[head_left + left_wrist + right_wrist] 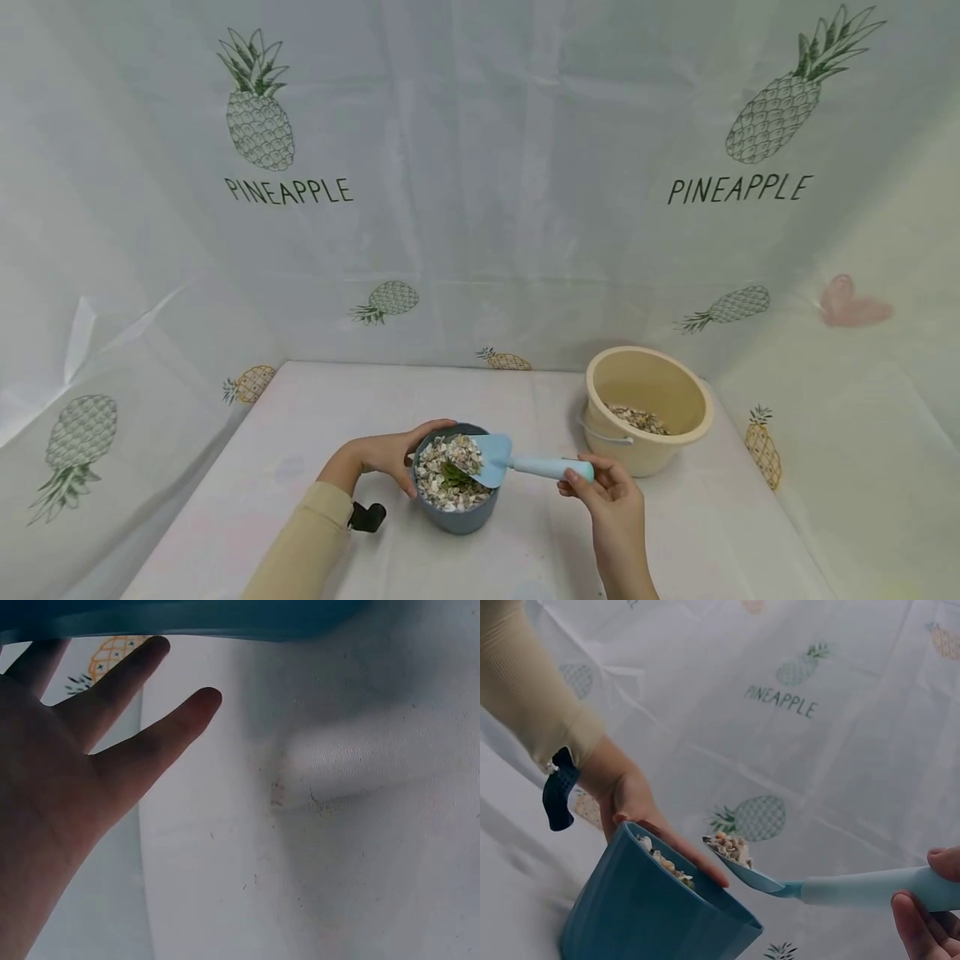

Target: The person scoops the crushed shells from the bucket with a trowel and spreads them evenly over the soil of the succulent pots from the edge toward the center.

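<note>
Your left hand [386, 457] lies open with fingers straight; your right hand [603, 492] is curled in a grip.

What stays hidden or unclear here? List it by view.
- Head view: the small green plant is mostly buried in pebbles; its kind is too small to tell.
- Head view: how full the cream bucket is; its near wall hides the bottom.
- Left wrist view: the blue pot is cut off by the top edge.
- Right wrist view: the right hand is cut off by the frame corner.

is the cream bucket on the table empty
No, the cream bucket has a layer of pebbles lying at its bottom in the head view.
</note>
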The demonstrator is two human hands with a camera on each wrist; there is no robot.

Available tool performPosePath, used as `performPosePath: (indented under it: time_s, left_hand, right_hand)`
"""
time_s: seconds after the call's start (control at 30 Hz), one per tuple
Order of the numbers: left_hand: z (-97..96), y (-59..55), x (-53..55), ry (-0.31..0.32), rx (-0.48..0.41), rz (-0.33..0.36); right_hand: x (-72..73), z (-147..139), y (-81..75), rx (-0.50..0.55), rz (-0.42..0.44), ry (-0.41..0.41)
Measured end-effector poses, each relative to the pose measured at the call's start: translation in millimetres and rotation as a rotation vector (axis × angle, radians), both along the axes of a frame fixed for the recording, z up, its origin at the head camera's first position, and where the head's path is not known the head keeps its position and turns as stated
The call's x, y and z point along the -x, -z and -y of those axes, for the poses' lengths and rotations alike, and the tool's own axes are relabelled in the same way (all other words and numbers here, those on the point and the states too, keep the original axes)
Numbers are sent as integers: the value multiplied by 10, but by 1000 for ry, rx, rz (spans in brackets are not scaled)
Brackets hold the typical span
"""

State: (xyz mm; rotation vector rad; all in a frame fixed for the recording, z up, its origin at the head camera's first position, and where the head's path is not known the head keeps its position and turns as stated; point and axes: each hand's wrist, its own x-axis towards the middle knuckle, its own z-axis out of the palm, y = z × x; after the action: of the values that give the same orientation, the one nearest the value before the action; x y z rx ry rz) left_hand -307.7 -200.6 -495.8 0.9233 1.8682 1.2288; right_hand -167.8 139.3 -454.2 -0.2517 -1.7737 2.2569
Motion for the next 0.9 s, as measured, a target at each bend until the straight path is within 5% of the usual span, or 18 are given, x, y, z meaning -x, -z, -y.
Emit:
performPosePath:
  time_s: [0.3, 0.9]
  left_hand:
    - [21, 25, -56, -79, 7, 11]
    - [-115, 181, -436, -292, -75, -24]
  right_hand:
    - [0, -42, 25, -30, 3, -12]
    - [-27, -211, 64, -36, 9, 58]
